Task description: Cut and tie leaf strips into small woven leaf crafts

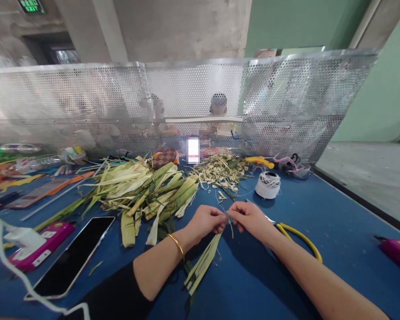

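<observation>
My left hand (pixel 208 220), with a gold bangle at the wrist, is closed on the upper end of a bundle of pale green corn husk strips (pixel 205 263). The strips hang down toward me over the blue table. Close against it, my right hand (pixel 245 215) pinches at the same end, where a thin pale string (pixel 221 200) runs up between the hands. What exactly lies between the right fingertips is too small to make out. Yellow-handled scissors (pixel 303 240) lie partly under my right forearm. A ball of white string (pixel 268 185) stands beyond my right hand.
A heap of corn husks (pixel 143 186) and a pile of cut scraps (pixel 225 171) lie ahead. A phone (pixel 75 255) and a magenta power strip (pixel 43 246) with a white cable are at left. A perforated metal screen (pixel 193 84) borders the table; people sit behind it.
</observation>
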A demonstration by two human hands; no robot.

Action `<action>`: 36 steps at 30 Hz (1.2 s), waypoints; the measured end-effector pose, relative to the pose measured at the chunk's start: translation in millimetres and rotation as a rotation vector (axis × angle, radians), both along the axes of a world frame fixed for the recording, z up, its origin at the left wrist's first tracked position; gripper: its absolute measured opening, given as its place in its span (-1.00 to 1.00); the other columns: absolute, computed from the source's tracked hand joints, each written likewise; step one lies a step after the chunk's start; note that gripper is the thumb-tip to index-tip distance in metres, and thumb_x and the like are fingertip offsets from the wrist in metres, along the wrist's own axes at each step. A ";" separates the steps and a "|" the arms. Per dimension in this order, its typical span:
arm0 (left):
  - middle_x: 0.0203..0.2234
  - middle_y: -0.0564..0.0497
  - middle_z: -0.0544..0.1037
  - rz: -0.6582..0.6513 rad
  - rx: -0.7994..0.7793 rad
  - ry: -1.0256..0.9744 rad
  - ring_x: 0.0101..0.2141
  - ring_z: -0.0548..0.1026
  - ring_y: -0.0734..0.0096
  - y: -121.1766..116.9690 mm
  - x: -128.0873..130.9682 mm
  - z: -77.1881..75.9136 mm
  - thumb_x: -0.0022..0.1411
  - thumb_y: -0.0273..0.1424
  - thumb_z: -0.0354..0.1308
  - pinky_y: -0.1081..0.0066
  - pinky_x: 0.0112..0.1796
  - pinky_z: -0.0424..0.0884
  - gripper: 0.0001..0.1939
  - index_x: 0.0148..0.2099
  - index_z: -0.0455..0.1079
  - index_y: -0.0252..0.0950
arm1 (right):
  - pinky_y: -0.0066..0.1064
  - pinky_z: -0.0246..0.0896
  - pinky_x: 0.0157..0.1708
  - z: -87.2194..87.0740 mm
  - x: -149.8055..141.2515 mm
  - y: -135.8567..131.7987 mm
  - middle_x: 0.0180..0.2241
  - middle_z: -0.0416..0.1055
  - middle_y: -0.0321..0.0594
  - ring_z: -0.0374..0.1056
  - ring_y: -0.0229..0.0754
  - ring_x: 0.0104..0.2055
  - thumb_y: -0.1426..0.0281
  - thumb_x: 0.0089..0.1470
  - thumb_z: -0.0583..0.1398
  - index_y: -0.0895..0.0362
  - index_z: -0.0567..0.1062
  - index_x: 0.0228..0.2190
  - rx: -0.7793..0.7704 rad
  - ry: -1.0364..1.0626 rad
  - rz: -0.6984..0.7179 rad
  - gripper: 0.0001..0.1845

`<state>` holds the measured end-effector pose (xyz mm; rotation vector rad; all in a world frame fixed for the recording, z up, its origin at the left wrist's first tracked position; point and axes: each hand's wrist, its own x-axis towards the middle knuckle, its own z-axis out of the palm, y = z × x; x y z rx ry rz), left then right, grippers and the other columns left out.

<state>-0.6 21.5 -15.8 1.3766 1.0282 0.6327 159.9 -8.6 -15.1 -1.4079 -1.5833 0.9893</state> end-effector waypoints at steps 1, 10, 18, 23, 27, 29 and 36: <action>-0.67 0.08 0.44 -0.032 0.012 0.017 -0.64 0.37 0.58 -0.1 -0.8 0.8 0.02 -0.37 0.23 0.52 -0.52 0.30 -0.83 -0.52 0.41 -0.37 | -0.50 0.05 -0.65 -1.0 -0.8 0.1 -0.65 0.33 -0.42 0.18 -0.37 -0.71 0.24 -0.05 0.18 0.10 0.38 -0.58 -0.006 0.026 0.001 -0.79; -0.67 0.09 0.44 -0.209 0.038 0.073 -0.61 0.36 0.59 1.4 -5.0 4.1 -0.03 -0.40 0.15 0.52 -0.47 0.27 -0.85 -0.57 0.39 -0.35 | -0.51 0.05 -0.67 1.2 -6.7 -1.5 -0.61 0.43 -0.36 0.19 -0.38 -0.70 0.23 -0.07 0.19 0.12 0.41 -0.54 -0.036 0.136 -0.007 -0.79; -0.60 0.04 0.50 -0.276 0.008 0.054 -0.54 0.41 0.54 4.6 -8.5 5.2 -0.05 -0.40 0.20 0.49 -0.40 0.34 -0.89 -0.51 0.44 -0.35 | -0.48 0.16 -0.61 -5.0 -4.9 1.8 -0.59 0.47 -0.33 0.30 -0.33 -0.64 0.24 -0.09 0.22 0.12 0.44 -0.50 -0.045 0.209 -0.023 -0.80; -0.61 0.06 0.48 -0.295 0.020 0.070 -0.54 0.40 0.55 5.9 -10.1 5.9 -0.09 -0.39 0.24 0.52 -0.44 0.31 -0.89 -0.48 0.48 -0.34 | -0.41 0.29 -0.45 -3.8 -2.9 3.1 -0.45 0.54 -0.28 0.40 -0.28 -0.52 0.30 -0.12 0.23 0.13 0.47 -0.36 -0.065 0.242 0.023 -0.78; -0.65 0.07 0.45 -0.220 0.028 0.064 -0.58 0.37 0.55 4.6 -7.0 4.2 -0.09 -0.30 0.27 0.51 -0.47 0.28 -0.81 -0.50 0.47 -0.35 | -0.37 0.31 -0.38 -3.8 3.1 5.7 -0.36 0.54 -0.24 0.43 -0.24 -0.45 0.31 -0.12 0.21 0.11 0.47 -0.31 -0.029 0.217 0.022 -0.75; -0.64 0.06 0.47 -0.159 0.013 0.060 -0.58 0.37 0.56 4.5 -5.2 2.8 -0.08 -0.28 0.26 0.51 -0.49 0.26 -0.79 -0.50 0.46 -0.36 | -0.36 0.30 -0.37 -3.1 9.6 7.6 -0.36 0.51 -0.26 0.43 -0.23 -0.44 0.33 -0.11 0.19 0.09 0.46 -0.30 0.043 0.166 -0.030 -0.76; -0.62 0.09 0.45 -0.138 0.026 0.060 -0.63 0.23 0.64 7.9 -7.8 0.9 -0.06 -0.26 0.24 0.53 -0.58 0.02 -0.78 -0.46 0.45 -0.35 | -0.41 0.09 -0.48 -1.5 17.1 5.6 -0.57 0.40 -0.32 0.26 -0.23 -0.49 0.33 -0.21 0.28 0.08 0.56 -0.54 -0.005 -0.268 0.084 -0.91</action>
